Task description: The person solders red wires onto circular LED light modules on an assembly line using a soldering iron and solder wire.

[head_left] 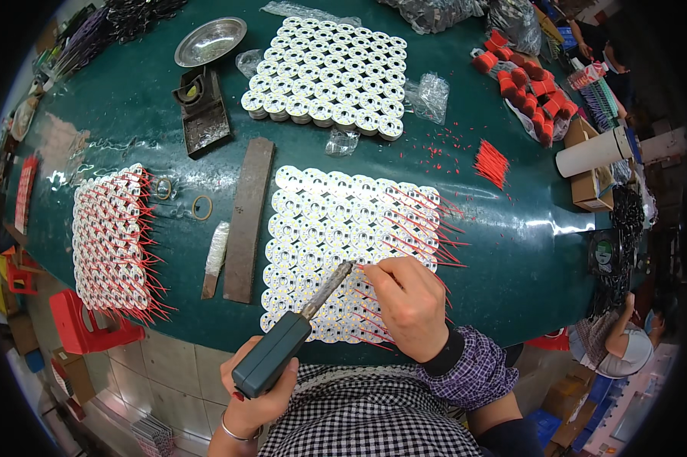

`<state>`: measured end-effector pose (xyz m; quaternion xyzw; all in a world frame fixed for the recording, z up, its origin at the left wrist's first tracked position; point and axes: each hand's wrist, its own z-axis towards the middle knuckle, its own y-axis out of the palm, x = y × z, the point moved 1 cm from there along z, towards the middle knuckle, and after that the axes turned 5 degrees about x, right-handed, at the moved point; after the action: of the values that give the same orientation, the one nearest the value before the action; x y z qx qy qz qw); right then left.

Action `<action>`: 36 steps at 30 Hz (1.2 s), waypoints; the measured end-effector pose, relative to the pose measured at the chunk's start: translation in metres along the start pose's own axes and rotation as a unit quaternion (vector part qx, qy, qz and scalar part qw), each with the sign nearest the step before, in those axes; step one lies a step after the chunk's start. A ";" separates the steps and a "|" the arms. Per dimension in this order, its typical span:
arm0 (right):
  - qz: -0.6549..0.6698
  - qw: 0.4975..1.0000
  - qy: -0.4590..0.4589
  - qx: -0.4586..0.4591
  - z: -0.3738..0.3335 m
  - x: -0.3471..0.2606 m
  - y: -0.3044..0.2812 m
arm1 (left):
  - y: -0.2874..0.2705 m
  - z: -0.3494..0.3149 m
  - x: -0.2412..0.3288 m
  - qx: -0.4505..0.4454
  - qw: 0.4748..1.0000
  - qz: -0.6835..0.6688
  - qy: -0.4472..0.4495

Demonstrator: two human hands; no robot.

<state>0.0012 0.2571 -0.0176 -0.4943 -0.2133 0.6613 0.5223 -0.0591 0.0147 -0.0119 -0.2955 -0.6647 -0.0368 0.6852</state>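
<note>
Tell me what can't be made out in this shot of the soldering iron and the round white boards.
All in the head view:
- Right hand: it hides whatever its fingertips pinch and the boards under it.
- Soldering iron: where its tip touches the grid of boards is too small to tell.
- Left hand: partly cut off by the lower edge.
- Silver bags: cut off by the top edge.

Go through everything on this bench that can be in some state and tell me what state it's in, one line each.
Left hand: gripping the soldering iron's handle.
Soldering iron: tilted, tip down on the middle grid.
Right hand: fingers pinched, on the middle grid.
Middle grid of round white boards: red wires on its right part only.
Left grid: wired throughout.
Far stacks of boards: no wires.
Metal bowl: upright, looks empty.
</note>
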 end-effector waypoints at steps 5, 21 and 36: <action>-0.008 1.000 -0.011 -0.006 0.000 0.000 0.000 | 0.001 -0.002 -0.004 0.005 1.000 0.002 0.002; -0.016 1.000 -0.005 0.012 0.002 -0.002 -0.005 | -0.001 -0.012 -0.013 0.036 0.999 -0.014 -0.006; -0.024 0.999 0.016 0.033 0.000 0.006 -0.001 | 0.008 0.011 0.011 -0.004 1.000 -0.007 0.016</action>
<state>0.0016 0.2632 -0.0196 -0.4823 -0.1946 0.6470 0.5576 -0.0638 0.0301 -0.0053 -0.2926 -0.6556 -0.0489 0.6944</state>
